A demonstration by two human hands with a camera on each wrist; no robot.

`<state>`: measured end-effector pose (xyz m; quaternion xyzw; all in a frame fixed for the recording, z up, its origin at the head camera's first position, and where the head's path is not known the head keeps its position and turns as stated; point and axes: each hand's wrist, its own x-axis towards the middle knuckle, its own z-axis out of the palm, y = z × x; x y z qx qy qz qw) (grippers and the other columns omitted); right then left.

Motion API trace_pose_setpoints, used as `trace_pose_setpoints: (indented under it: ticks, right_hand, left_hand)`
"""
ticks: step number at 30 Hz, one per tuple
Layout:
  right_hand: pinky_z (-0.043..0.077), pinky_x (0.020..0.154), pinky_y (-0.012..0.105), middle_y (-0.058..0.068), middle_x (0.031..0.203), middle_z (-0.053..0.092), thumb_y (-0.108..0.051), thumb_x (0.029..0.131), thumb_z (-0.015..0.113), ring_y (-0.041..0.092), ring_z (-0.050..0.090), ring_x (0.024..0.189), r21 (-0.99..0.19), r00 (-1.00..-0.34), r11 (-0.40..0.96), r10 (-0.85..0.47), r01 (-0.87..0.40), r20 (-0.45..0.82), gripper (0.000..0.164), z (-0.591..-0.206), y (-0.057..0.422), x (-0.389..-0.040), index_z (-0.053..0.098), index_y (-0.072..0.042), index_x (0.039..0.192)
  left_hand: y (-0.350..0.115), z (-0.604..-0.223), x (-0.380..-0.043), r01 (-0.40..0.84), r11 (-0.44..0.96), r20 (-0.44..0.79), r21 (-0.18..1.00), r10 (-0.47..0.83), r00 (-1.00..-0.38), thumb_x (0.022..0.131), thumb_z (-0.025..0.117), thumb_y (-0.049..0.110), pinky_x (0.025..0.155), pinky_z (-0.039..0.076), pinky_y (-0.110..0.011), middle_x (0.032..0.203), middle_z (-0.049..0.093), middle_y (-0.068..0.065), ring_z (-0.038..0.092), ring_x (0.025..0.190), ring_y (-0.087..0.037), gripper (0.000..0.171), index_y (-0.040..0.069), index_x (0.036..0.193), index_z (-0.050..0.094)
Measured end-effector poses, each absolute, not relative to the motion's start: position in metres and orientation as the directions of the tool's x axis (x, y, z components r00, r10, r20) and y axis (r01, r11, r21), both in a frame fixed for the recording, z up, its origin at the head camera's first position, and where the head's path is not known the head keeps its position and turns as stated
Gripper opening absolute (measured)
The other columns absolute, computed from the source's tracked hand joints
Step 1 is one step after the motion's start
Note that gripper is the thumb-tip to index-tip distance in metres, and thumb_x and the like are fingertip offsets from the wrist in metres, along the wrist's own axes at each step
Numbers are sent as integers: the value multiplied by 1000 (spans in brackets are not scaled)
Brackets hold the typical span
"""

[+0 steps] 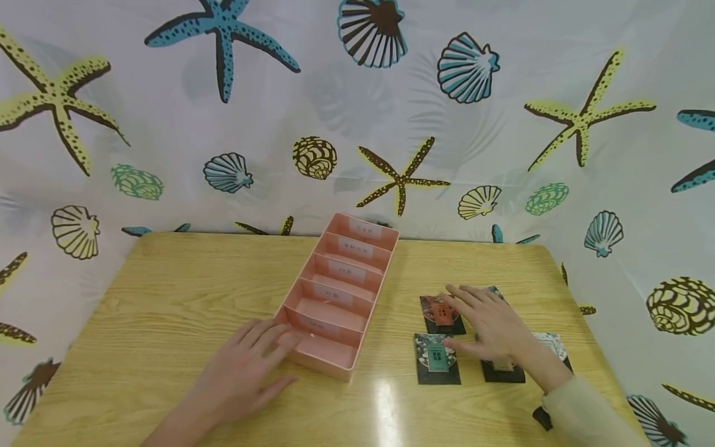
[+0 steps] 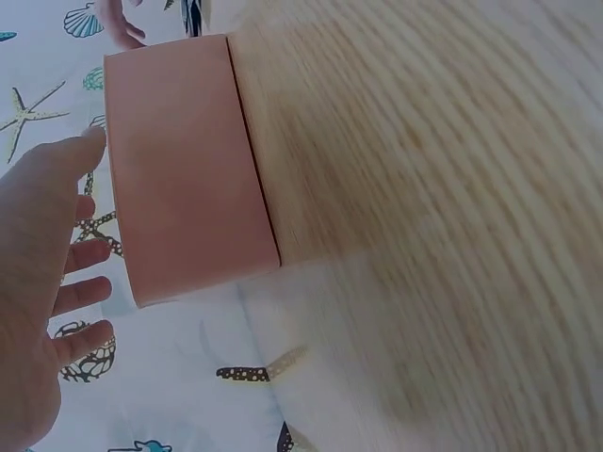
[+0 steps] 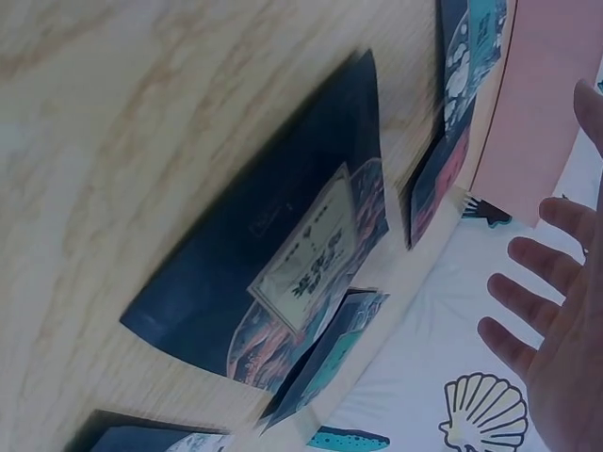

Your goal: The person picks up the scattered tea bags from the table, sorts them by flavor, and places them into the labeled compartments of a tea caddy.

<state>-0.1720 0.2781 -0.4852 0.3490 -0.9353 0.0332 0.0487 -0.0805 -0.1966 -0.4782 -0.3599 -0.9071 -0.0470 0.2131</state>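
A: Where do you see the packets [image 1: 438, 360]?
B: On the tabletop [image 1: 184, 298], right of the pink box [image 1: 324, 365], under the right hand [image 1: 494, 323], the nearer one. The box's long axis runs away from me, far end leaning right.
A: Hands?
B: Right's fingers are spread, holding nothing. The left hand [image 1: 246, 366] reaches, fingers extended, to the box's near-left corner; contact I can't tell.

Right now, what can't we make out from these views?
Divider labels in the pink box: head view, print too small and blurred to read reliably.
Box interior: left wrist view, hidden by its outer side.
Upper-right packet: head view, mostly covered by the right hand.
Bottom-left packet: right wrist view, cut off by the bottom edge.
Left hand contact with box: head view, fingers blurred.
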Motion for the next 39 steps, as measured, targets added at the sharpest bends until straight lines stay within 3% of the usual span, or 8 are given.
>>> trace_pose_setpoints:
  ticks: [5, 8, 23, 32, 39]
  right_hand:
    - [44, 114, 64, 13, 162, 50, -65, 94, 66, 42, 52, 145, -59, -771, 769, -635, -637, 50, 81, -489, 276, -183, 48, -19, 158]
    - [45, 114, 64, 13, 161, 51, -65, 95, 65, 42, 54, 144, -71, -775, 772, -632, -632, 22, 79, -490, 275, -189, 49, -19, 158]
    - [50, 108, 59, 13, 146, 62, -66, 98, 61, 35, 63, 130, -30, -773, 777, -628, -628, -89, 73, -498, 269, -217, 55, -18, 153]
    - [55, 90, 49, 10, 134, 64, -63, 96, 65, 25, 64, 108, 5, -760, 763, -644, -647, -87, 69, -506, 266, -223, 58, -21, 149]
    - [45, 75, 38, 7, 123, 63, -66, 94, 66, 16, 52, 90, 18, -763, 765, -640, -644, -92, 71, -508, 264, -228, 60, -20, 148]
  left_hand:
    - [-193, -481, -85, 687, 721, 437, -88, 648, -624, 111, 29, 58, 96, 57, -48, 120, 68, -3, 65, 110, -28, 59, 17, 130, 68]
    - [-191, -482, -86, 696, 711, 455, -100, 654, -604, 112, 19, 55, 93, 58, -47, 116, 68, -3, 65, 106, -26, 65, 17, 128, 70]
    - [-187, -489, -91, 702, 696, 511, -153, 663, -546, 116, 21, 42, 79, 55, -40, 98, 63, -1, 62, 91, -21, 53, 20, 104, 69]
    - [-185, -488, -93, 714, 679, 521, -174, 678, -518, 116, 16, 32, 77, 54, -40, 95, 59, -1, 60, 88, -22, 53, 19, 103, 66]
    - [-184, -488, -93, 716, 678, 533, -169, 674, -512, 118, 18, 32, 74, 54, -39, 92, 58, 0, 58, 85, -20, 54, 19, 100, 67]
